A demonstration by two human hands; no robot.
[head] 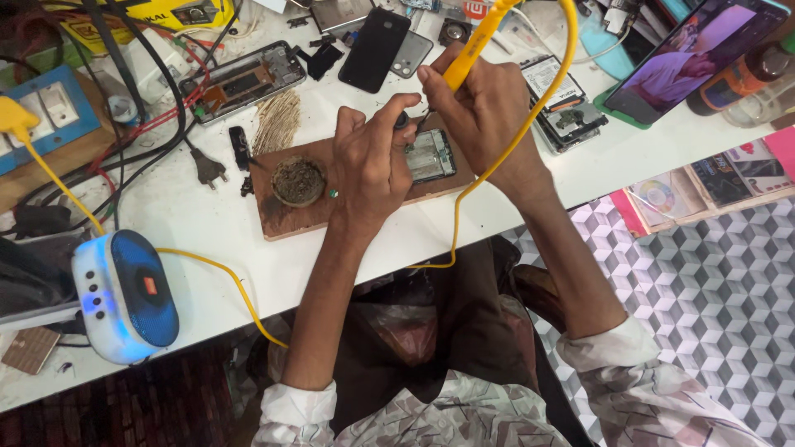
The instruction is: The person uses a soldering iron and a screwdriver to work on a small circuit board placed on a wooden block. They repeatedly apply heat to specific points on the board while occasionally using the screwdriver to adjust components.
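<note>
Right hand [489, 116] pinches yellow soldering iron [472, 50] like pen, tip down onto opened phone [431, 156]. Left hand [373, 161] clamps dark tool beside tip, steadying phone on wooden board [290, 215].

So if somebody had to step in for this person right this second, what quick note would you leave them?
Right hand: grips a yellow soldering iron, tip down at the top edge of the opened phone.
Left hand: pinches a thin dark tool at the same spot and steadies the phone.
The phone lies back-off on a wooden board, beside a round pad of tip cleaner. The iron's yellow cord loops over the right wrist and off the white table.
Done: phone opened. Left: the joint under the tip; how far along it is cannot be seen.
</note>
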